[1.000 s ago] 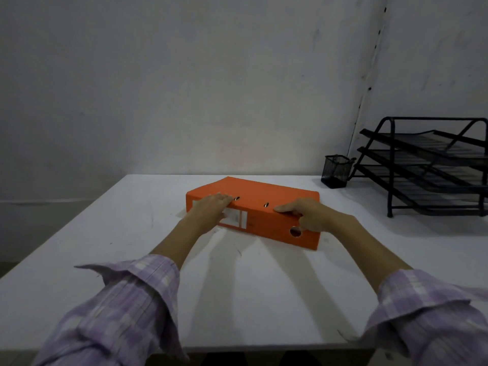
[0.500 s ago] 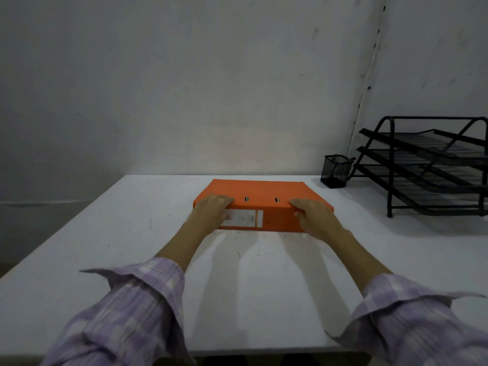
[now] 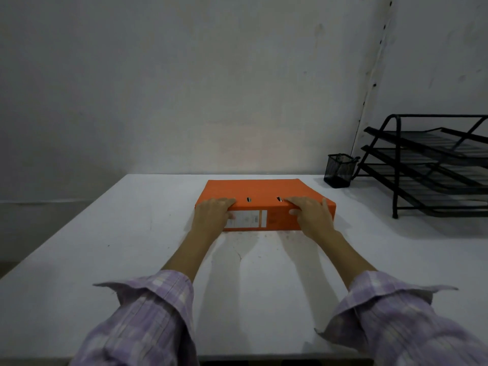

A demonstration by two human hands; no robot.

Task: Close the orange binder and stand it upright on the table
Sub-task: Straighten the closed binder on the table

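Note:
The orange binder [image 3: 260,190] lies flat and closed on the white table [image 3: 132,247], its spine with a white label facing me. My left hand [image 3: 212,215] grips the left end of the spine, fingers curled over the top edge. My right hand [image 3: 311,216] grips the right end of the spine the same way, thumb on the spine face. Both hands cover parts of the spine.
A black mesh pen cup [image 3: 339,170] stands at the back right by the wall. A black three-tier wire tray rack [image 3: 433,165] fills the right side of the table. The wall runs close behind the binder.
The binder has turned from a slanted position to square with its spine facing me. Both hands went with it and now sit at the two spine ends.

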